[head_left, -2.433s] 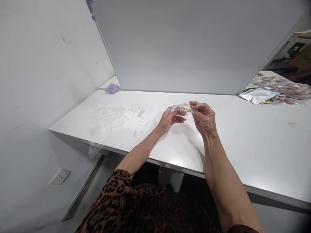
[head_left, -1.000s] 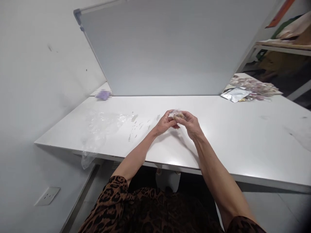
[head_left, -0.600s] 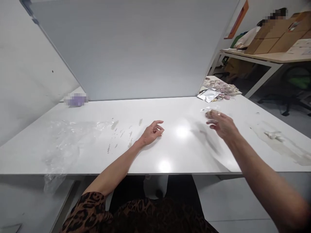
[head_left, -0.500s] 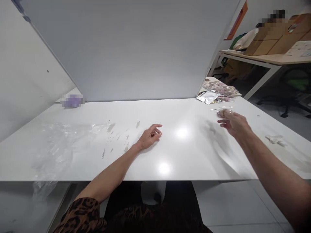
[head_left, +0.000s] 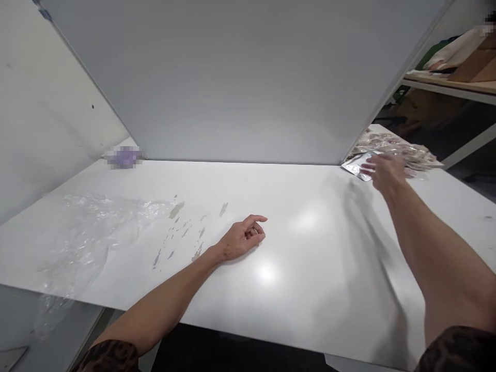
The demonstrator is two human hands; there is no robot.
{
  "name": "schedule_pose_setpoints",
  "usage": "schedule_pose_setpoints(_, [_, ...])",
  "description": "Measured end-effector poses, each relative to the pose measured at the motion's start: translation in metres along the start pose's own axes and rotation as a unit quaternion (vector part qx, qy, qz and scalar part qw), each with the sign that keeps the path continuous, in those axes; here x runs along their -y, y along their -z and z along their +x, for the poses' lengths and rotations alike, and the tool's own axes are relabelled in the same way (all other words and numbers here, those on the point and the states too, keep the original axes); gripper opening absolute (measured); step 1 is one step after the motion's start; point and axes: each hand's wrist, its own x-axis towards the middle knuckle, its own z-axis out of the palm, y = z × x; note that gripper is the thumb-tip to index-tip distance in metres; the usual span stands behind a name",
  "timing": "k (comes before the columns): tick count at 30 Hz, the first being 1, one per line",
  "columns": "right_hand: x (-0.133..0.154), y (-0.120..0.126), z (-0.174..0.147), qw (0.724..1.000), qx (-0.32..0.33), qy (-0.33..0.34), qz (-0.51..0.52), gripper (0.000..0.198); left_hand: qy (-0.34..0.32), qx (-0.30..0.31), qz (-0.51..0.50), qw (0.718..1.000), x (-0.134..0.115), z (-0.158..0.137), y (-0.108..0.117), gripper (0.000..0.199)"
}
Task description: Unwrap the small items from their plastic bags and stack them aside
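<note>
My left hand (head_left: 244, 238) rests on the white table (head_left: 294, 279), with its index finger stretched out, the other fingers loosely curled and nothing held. At the back right, my right hand (head_left: 388, 172) is over a silver foil pouch (head_left: 360, 166), its fingers outstretched and slightly blurred. Whether the fingertips touch the pouch I cannot tell. Behind and beside this hand lies a pile of clear packets (head_left: 411, 147) with pinkish and brownish contents, partly hidden by the hand.
Crumpled clear plastic film (head_left: 89, 232) covers the table's left side and hangs over the front edge. A grey partition (head_left: 232, 82) stands along the back. A blurred purple item (head_left: 124, 157) lies at the back left. Another person's sleeve (head_left: 451, 49) shows beyond a cardboard box (head_left: 475, 64).
My right hand has moved from the right side of the table to the silver pouch. The small clear packet it held no longer shows in its fingers. The view has turned right.
</note>
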Motion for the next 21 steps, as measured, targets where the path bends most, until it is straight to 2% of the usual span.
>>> schedule_pose_setpoints(2, [-0.006, -0.002, -0.039, 0.998, -0.023, -0.064, -0.002, 0.029, -0.005, 0.007, 0.003, 1.0, -0.001, 0.001, 0.001, 0.041])
schedule_pose_setpoints(4, [-0.008, -0.001, -0.088, 0.996, 0.006, -0.088, -0.012, 0.026, -0.01, 0.011, 0.001, 1.0, -0.001, 0.003, 0.002, 0.04])
schedule_pose_setpoints(7, [-0.004, -0.003, -0.168, 0.989, 0.1, -0.105, -0.017, 0.027, -0.017, 0.007, -0.018, 1.0, 0.001, 0.006, 0.002, 0.041])
schedule_pose_setpoints(9, [0.001, -0.009, -0.221, 0.982, 0.164, -0.092, -0.03, 0.03, -0.028, -0.004, -0.028, 0.999, 0.003, 0.007, -0.002, 0.039])
schedule_pose_setpoints(11, [0.007, -0.015, -0.27, 0.968, 0.236, -0.049, -0.063, 0.035, -0.049, -0.033, -0.024, 0.998, 0.005, 0.006, -0.007, 0.034])
schedule_pose_setpoints(13, [0.012, -0.02, -0.313, 0.944, 0.303, -0.002, -0.128, 0.037, -0.075, -0.087, -0.014, 0.993, 0.005, 0.005, -0.009, 0.029])
schedule_pose_setpoints(16, [0.016, -0.022, -0.364, 0.89, 0.38, 0.117, -0.224, 0.034, -0.117, -0.154, -0.003, 0.981, 0.001, 0.007, 0.004, 0.025])
schedule_pose_setpoints(18, [0.016, -0.02, -0.388, 0.855, 0.42, 0.188, -0.239, 0.032, -0.135, -0.207, 0.005, 0.969, -0.004, 0.01, 0.029, 0.024])
schedule_pose_setpoints(21, [0.01, -0.012, -0.414, 0.809, 0.452, 0.284, -0.247, 0.033, -0.125, -0.316, 0.009, 0.94, -0.009, 0.011, 0.092, 0.02])
